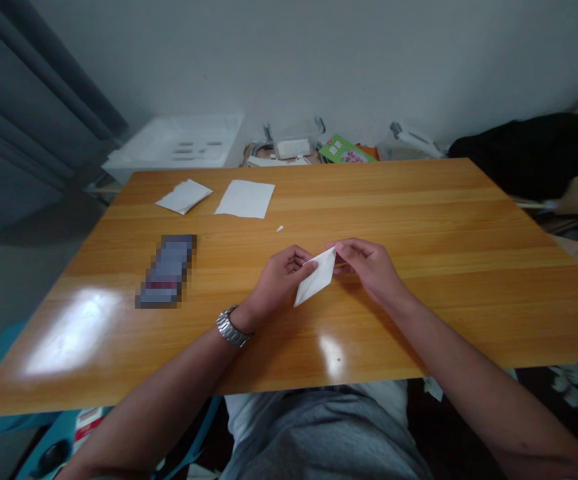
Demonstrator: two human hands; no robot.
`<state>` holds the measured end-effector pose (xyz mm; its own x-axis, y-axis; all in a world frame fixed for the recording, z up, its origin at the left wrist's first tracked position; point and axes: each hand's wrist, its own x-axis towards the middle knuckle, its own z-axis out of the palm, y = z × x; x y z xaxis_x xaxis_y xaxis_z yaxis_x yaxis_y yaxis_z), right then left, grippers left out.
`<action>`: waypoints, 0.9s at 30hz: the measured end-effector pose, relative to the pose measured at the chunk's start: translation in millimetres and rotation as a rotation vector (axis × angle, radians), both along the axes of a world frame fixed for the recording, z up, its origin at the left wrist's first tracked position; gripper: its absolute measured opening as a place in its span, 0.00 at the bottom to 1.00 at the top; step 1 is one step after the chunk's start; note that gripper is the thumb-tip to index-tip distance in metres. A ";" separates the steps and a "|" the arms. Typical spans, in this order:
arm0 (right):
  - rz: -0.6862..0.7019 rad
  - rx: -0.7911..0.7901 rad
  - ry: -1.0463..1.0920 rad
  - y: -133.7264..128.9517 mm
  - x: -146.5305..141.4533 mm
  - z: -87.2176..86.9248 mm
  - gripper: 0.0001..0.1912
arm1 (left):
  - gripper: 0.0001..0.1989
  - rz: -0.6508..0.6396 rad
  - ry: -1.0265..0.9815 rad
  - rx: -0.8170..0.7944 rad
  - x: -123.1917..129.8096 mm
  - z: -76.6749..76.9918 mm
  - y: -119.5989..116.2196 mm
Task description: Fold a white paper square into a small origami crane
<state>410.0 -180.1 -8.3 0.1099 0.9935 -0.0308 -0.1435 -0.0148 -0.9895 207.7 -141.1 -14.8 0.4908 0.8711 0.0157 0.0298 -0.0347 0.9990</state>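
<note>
A small folded piece of white paper point(319, 276) is held just above the wooden table between my two hands. My left hand point(285, 277) grips its left edge, the thumb lying on top and the fingers curled behind. At its upper right corner, my right hand point(363, 261) pinches the tip between thumb and fingers. The paper has a slanted, four-sided outline. A tiny white paper scrap point(280, 229) lies on the table beyond my left hand.
On the table point(469, 287), a square white sheet point(245, 199) and a folded white paper point(185, 197) lie far left. A blurred-out phone-like slab point(166, 270) is at left. Behind the table stand a white plastic bin point(183, 141) and a green packet point(347, 149).
</note>
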 end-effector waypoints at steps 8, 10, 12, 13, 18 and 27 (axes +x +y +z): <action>-0.016 -0.028 -0.021 1.4 -1.6 0.7 0.18 | 0.18 -0.044 -0.023 -0.023 -0.1 -3.6 1.6; -0.012 -0.027 -0.021 1.6 -1.6 0.3 0.17 | 0.18 -0.049 -0.018 -0.024 -0.1 -5.6 2.5; -0.011 -0.022 -0.020 1.5 -1.4 -0.2 0.17 | 0.18 -0.054 -0.013 -0.021 0.0 -6.8 2.9; -0.010 -0.020 -0.021 1.4 -1.3 -0.5 0.17 | 0.18 -0.057 -0.013 -0.019 0.1 -7.0 2.9; 0.000 -0.018 -0.009 0.6 -1.5 -0.7 0.17 | 0.17 -0.078 -0.030 -0.003 1.1 -5.2 1.8; -0.055 -0.009 -0.019 2.1 -0.1 -1.9 0.16 | 0.17 -0.082 -0.006 0.002 1.6 -4.0 0.8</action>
<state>409.9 -178.0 -10.2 0.1649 0.9856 -0.0375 -0.1255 -0.0168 -0.9920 209.3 -140.3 -18.8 0.5601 0.8282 0.0205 0.0205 -0.0385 0.9990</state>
